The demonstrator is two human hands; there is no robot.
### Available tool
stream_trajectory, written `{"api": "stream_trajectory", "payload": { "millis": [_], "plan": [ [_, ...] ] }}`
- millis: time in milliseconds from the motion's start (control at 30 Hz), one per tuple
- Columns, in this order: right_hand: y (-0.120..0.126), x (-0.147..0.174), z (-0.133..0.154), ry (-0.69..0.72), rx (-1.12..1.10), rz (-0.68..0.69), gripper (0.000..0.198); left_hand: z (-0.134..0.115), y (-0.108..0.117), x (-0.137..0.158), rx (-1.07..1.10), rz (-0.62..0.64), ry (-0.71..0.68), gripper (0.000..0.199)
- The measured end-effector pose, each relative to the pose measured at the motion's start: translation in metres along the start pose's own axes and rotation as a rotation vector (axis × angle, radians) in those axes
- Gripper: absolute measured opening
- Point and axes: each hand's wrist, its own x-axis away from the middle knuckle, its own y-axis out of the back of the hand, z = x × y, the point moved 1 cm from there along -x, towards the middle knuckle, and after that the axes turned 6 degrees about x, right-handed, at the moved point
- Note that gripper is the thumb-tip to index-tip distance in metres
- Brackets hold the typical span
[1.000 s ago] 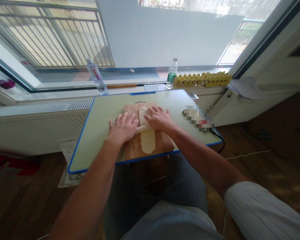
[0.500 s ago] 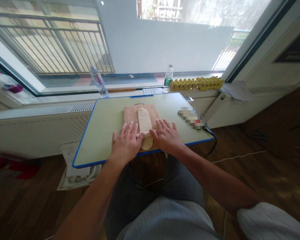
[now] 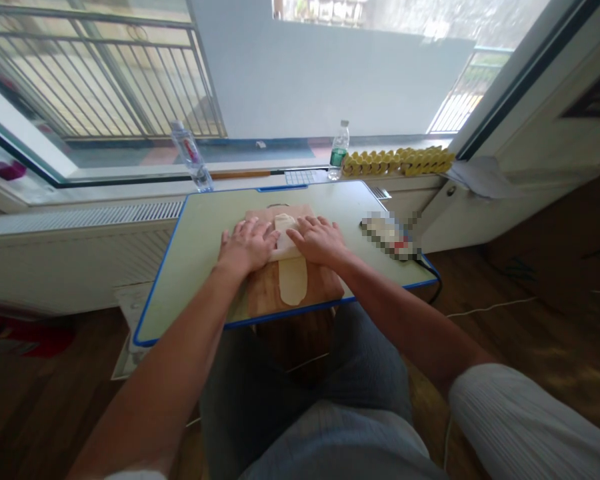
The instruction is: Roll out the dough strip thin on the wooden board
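Note:
A long, flat strip of pale dough (image 3: pixel 293 285) lies lengthwise on a wooden cutting board (image 3: pixel 324 288). Across its upper half rests a light rolling pin (image 3: pixel 286 254), whose ends are hidden under my palms. My left hand (image 3: pixel 249 245) presses on the left end, fingers stretched flat and pointing away from me. On the right end lies my right hand (image 3: pixel 321 239), its fingers also extended, the thumb angled inward over the dough. Neither hand wraps round the pin.
The board is on a small blue-edged table (image 3: pixel 195 267). A corded, pixelated object (image 3: pixel 387 235) lies at the table's right. Along the windowsill stand two plastic bottles, one left (image 3: pixel 193 157) and one right (image 3: pixel 339 152), beside yellow egg trays (image 3: pixel 397 162).
Both hands have moved forward with the rolling pin, away from me along the dough. More of the dough's near end and of the board now shows.

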Motion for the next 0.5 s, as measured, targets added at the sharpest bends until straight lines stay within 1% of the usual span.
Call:
{"api": "stream_trajectory", "payload": {
  "millis": [100,233,333,500],
  "plan": [
    [-0.001,0.000,0.002,-0.021,0.002,0.002,0.066,0.003,0.000,-0.010,0.000,-0.004,-0.035,0.077],
    [-0.004,0.021,0.010,-0.032,0.037,-0.050,0.068,0.002,0.000,-0.008,-0.012,0.043,-0.044,0.073],
    [-0.003,0.041,0.017,-0.044,0.041,-0.081,0.068,0.000,0.001,0.002,-0.039,0.066,-0.057,0.071],
    [-0.002,0.073,0.027,-0.017,0.041,-0.111,0.068,-0.003,0.002,0.031,-0.064,0.001,-0.060,0.070]
  ]
}}
